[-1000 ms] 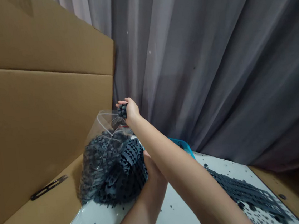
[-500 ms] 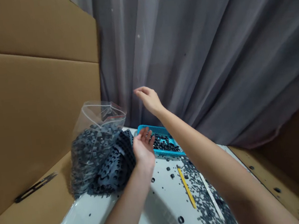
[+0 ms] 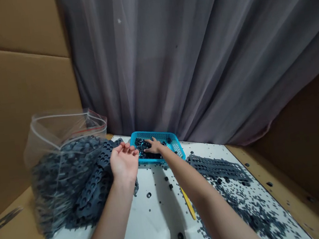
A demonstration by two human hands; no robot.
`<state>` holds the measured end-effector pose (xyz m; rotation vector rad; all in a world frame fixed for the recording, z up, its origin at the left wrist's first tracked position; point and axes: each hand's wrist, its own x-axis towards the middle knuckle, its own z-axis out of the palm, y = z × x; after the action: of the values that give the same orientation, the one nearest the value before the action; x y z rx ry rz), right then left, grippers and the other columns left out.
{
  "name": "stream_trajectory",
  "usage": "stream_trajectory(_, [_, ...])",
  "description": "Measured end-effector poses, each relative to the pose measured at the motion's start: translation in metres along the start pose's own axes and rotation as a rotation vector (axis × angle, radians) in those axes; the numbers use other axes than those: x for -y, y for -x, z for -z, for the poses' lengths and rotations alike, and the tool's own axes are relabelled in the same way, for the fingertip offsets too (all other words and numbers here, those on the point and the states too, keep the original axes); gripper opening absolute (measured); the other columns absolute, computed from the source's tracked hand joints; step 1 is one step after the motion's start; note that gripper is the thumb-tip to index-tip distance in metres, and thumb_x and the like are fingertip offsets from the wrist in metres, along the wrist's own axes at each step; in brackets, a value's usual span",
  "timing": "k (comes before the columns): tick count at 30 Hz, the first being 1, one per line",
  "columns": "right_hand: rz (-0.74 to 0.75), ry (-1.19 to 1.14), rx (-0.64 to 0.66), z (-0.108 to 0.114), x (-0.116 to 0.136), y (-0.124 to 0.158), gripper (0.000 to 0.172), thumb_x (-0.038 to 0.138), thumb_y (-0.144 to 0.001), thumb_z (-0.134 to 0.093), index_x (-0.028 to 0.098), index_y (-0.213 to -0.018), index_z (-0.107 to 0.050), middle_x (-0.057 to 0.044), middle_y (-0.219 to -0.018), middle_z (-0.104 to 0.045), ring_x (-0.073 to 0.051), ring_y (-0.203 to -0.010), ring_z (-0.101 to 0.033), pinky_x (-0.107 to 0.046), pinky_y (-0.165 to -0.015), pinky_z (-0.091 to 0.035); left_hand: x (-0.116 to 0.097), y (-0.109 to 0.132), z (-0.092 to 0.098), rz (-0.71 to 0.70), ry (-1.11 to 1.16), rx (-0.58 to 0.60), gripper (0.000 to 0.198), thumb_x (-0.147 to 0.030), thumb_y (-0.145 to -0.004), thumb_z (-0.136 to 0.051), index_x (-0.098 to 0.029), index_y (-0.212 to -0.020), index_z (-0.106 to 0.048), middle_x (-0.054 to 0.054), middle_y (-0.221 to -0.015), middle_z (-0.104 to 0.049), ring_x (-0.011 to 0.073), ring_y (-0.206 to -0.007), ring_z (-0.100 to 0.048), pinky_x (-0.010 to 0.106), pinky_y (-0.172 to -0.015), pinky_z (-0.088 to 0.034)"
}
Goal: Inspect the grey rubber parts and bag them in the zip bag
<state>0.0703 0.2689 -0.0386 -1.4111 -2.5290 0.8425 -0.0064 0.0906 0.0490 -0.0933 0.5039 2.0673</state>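
Reaching into the blue plastic basket (image 3: 156, 136) at the far edge of the white table (image 3: 145, 221), your right hand (image 3: 154, 147) is down among the dark pieces (image 3: 143, 146); you can't tell yet whether it's gripping any. Your left hand (image 3: 125, 162) is open and empty, just beside the basket, above the perforated dark sheets (image 3: 94, 192) by the clear zip bag (image 3: 62, 126) at lower left.

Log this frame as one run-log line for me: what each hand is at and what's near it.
left hand: open, nearest perforated grey sheet by zip bag | right hand: reaching into small dark pieces in blue basket
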Motion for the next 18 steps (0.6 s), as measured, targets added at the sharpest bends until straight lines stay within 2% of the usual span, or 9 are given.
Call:
stream_trajectory(4, [0.028,0.182,0.013,-0.018,-0.004,-0.011,0.038,0.033,-0.085,-0.051,0.018,-0.119,-0.048,-0.009,-0.126,-0.048,-0.022,-0.109,-0.051,-0.046,-0.091,-0.044,-0.002,0.001,-0.002,0.009,0.005,0.004,0.007,-0.011,-0.07,-0.039,-0.018,-0.068,-0.042,-0.004,-0.057,-0.041,0.0075,-0.046,-0.042,0.021,-0.049,-0.033])
stream_trajectory(8, [0.096,0.217,-0.006,-0.027,-0.011,-0.019,0.035,0.032,-0.085,-0.051,0.017,-0.117,-0.049,-0.009,-0.122,-0.051,-0.021,-0.105,-0.054,-0.043,-0.088,-0.046,-0.001,0.001,-0.002,0.025,0.004,0.002,0.007,-0.011,-0.071,-0.039,-0.017,-0.068,-0.042,-0.004,-0.058,-0.04,0.0077,-0.047,-0.041,0.021,-0.049,-0.033])
stream_trajectory(12, [0.124,0.113,-0.013,-0.024,-0.018,-0.029,0.032,0.032,-0.085,-0.051,0.016,-0.113,-0.052,-0.008,-0.116,-0.054,-0.019,-0.1,-0.056,-0.041,-0.084,-0.048,0.001,0.0,-0.001,0.038,-0.01,-0.004,0.008,-0.011,-0.072,-0.039,-0.017,-0.068,-0.042,-0.004,-0.057,-0.039,0.0077,-0.047,-0.041,0.022,-0.049,-0.033])
stream_trajectory(18, [0.106,-0.174,-0.121,0.001,-0.03,-0.04,0.031,0.032,-0.085,-0.051,0.017,-0.112,-0.052,-0.007,-0.116,-0.055,-0.019,-0.1,-0.056,-0.04,-0.084,-0.048,0.009,-0.007,0.003,0.016,-0.052,-0.051,0.008,-0.012,-0.07,-0.04,-0.017,-0.066,-0.044,-0.003,-0.058,-0.044,0.0086,-0.049,-0.043,0.022,-0.049,-0.033])
